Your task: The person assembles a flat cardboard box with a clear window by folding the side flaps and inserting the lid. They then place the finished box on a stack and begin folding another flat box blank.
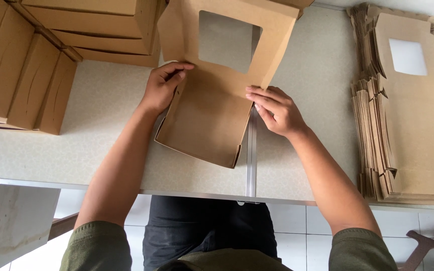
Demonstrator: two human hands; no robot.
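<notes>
A brown cardboard box [204, 120] lies partly folded on the speckled table [91, 125], its lid with a square window cut-out [227, 40] standing open toward the far side. My left hand [163, 86] grips the box's left wall near the hinge, fingers curled over the edge. My right hand [275, 108] presses flat with fingers together on the right edge of the box, by the lid's fold. The front and left walls are raised.
Folded finished boxes [26, 65] are stacked at the far left and top. A tall stack of flat window box blanks [408, 110] lies at the right. A metal seam [250, 160] runs across the table. A wooden stool [430, 248] is on the tiled floor below.
</notes>
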